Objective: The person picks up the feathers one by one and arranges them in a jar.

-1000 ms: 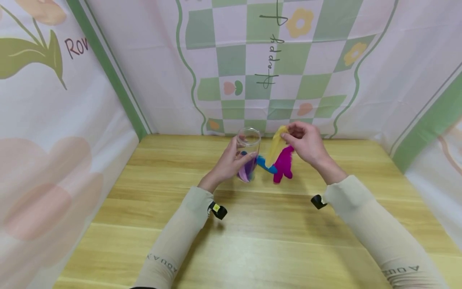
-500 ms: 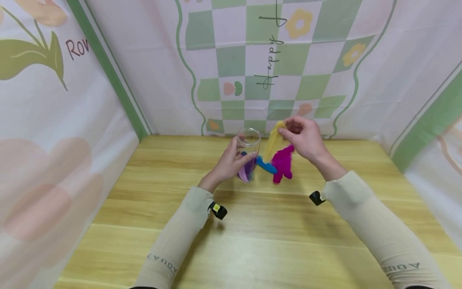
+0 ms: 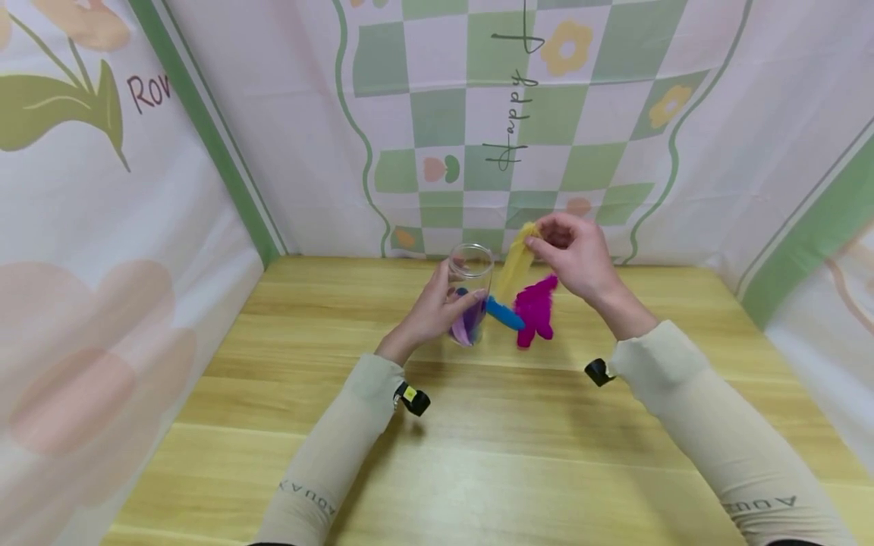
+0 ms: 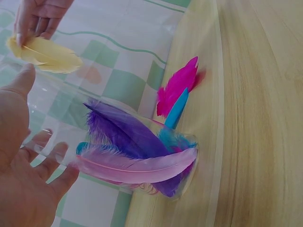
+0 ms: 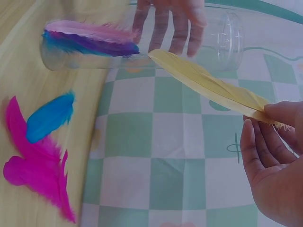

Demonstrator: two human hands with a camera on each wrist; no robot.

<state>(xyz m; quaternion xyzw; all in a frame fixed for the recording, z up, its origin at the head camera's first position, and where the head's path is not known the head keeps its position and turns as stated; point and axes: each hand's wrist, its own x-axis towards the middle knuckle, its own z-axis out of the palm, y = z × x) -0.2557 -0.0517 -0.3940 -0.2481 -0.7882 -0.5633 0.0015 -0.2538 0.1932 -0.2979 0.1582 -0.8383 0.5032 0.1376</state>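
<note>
Around a clear, open-topped jar [image 3: 471,274] the left hand [image 3: 432,305] has its fingers and thumb, and the jar stands upright on the table. Inside lie several feathers, among them a purple feather [image 4: 128,130] and a pale pink feather [image 4: 142,168]. A yellow feather [image 3: 514,265] is pinched by its fluffy end between the thumb and fingers of the right hand [image 3: 576,258], its other end pointing down beside the jar. On the table just right of the jar lie a blue feather [image 5: 49,117] and several magenta feathers [image 5: 38,172], partly overlapping.
The wooden table [image 3: 478,455] runs back to a printed cloth wall [image 3: 437,114] right behind the jar. More cloth [image 3: 102,303] closes off the left side, and another sheet hangs on the right. A black camera [image 3: 413,398] is strapped at each wrist.
The right hand has risen slightly and shifted a little left, lifting the yellow feather off the pile beside the jar. The left hand and the jar have stayed put.
</note>
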